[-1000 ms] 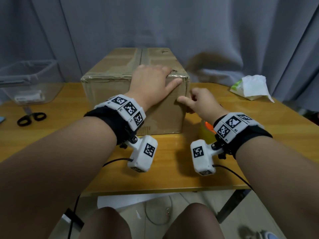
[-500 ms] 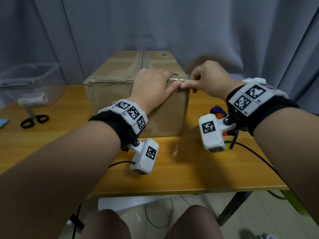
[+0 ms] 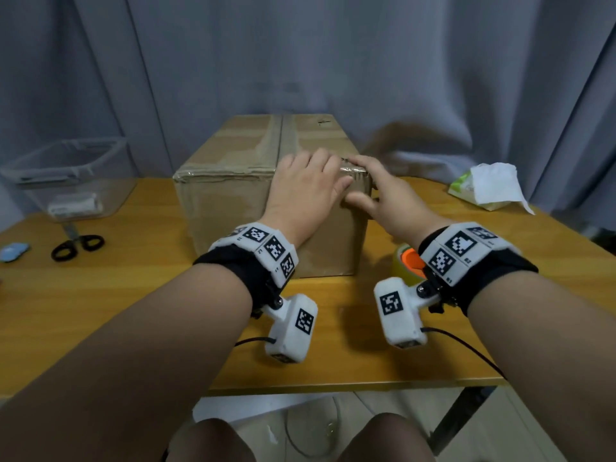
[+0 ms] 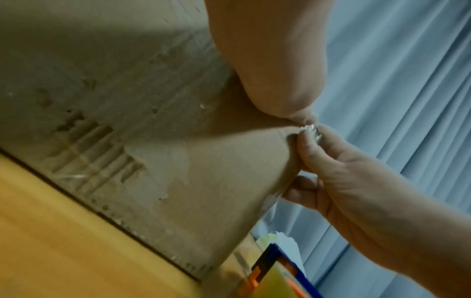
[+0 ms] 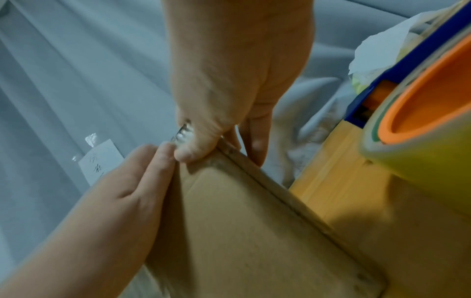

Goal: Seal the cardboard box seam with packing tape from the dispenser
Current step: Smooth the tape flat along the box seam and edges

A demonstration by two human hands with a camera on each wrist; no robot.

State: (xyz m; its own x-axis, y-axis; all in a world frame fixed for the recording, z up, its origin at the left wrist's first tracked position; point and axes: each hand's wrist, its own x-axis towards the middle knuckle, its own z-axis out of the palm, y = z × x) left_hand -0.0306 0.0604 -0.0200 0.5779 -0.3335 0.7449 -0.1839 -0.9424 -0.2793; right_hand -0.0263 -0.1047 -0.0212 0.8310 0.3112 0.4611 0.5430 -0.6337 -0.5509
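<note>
The cardboard box (image 3: 233, 201) stands on the table, its top seam running away from me. My left hand (image 3: 333, 171) lies flat on the top near the front edge, fingers straight. My right hand (image 3: 358, 180) spreads over the near right top corner, thumb on the front face, fingers on the top and side. Under it a crumpled shiny tape end (image 4: 312, 130) sits on that corner, also visible as tape (image 5: 183, 133) beside the thumb. The tape dispenser (image 3: 405, 261), blue frame with orange core and yellowish roll (image 5: 420, 100), stands on the table behind my right wrist.
A clear plastic bin (image 3: 66, 181) and black scissors (image 3: 76, 246) are at the far left of the wooden table (image 3: 133, 311). A tissue packet (image 3: 490, 186) lies at the back right. A grey curtain hangs close behind the box.
My right hand rose from the front face to pinch at the box corner, then dropped and spread over that corner. The left hand stayed flat on the box top.
</note>
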